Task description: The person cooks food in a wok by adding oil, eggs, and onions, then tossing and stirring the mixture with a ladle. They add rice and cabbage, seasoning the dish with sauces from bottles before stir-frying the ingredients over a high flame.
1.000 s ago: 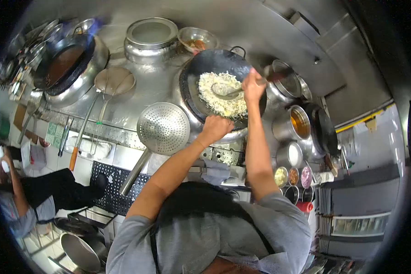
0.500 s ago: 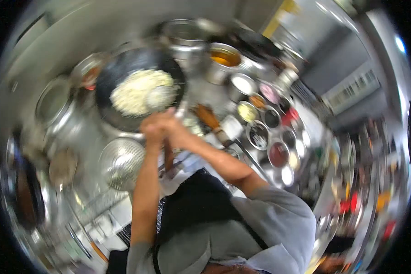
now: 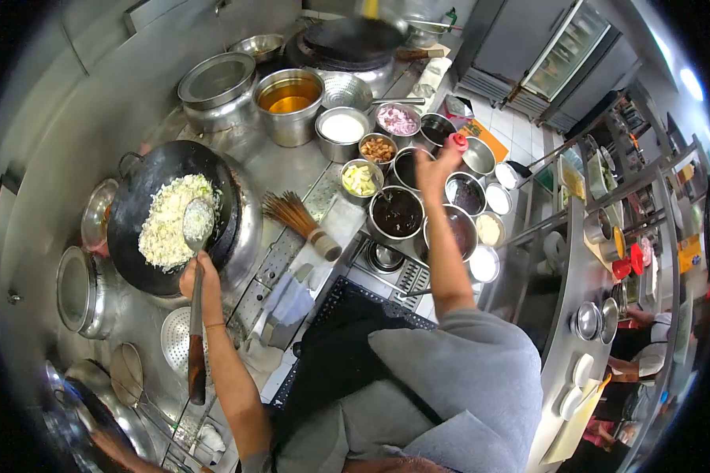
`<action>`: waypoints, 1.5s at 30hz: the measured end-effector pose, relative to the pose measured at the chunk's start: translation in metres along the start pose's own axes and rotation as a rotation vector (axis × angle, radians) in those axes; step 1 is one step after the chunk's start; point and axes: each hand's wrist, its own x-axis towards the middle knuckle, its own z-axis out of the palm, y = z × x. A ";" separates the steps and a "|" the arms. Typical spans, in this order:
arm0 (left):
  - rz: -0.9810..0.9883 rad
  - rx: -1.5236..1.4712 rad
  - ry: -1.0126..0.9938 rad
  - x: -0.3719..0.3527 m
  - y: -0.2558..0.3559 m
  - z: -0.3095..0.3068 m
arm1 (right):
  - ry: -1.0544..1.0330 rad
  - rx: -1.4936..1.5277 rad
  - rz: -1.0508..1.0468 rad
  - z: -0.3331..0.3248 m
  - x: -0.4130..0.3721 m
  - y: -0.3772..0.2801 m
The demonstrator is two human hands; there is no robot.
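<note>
My left hand point(image 3: 201, 282) is closed around the handle of a metal ladle point(image 3: 199, 221), whose bowl rests on chopped white food point(image 3: 173, 213) in a black wok point(image 3: 126, 193). The ladle's wooden handle end point(image 3: 196, 370) points back toward me. On the right, my right hand point(image 3: 437, 175) is stretched over the metal containers, thumb and fingers apart and slightly blurred. A red cap point(image 3: 458, 142) shows at its fingertips; what lies below the cap is hidden. Nearby are a pot of dark sauce point(image 3: 396, 213) and a bowl of pale green pieces point(image 3: 360, 180).
A pot of orange liquid point(image 3: 290, 98) and a lidded pot point(image 3: 217, 81) stand behind. A bundled brush point(image 3: 300, 225) lies between wok and containers. A perforated strainer point(image 3: 180, 339) is near my left forearm. People point(image 3: 651, 355) are beyond the right counter.
Both hands were together at the ladle handle by the wok. My right hand has let go and moved right to the containers. The view has shifted and become sharper.
</note>
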 end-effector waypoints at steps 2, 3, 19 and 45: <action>0.016 -0.030 0.034 0.000 -0.007 0.006 | 0.055 -0.106 0.222 0.011 0.026 0.079; 0.018 0.012 0.029 0.001 -0.007 0.006 | 0.031 -0.121 0.266 0.015 0.034 0.108; 0.031 0.203 0.000 0.001 -0.006 0.007 | -0.298 0.282 0.272 0.023 0.085 0.154; -0.151 0.014 0.045 -0.003 -0.008 0.019 | -1.322 -0.149 -0.977 0.127 -0.099 -0.365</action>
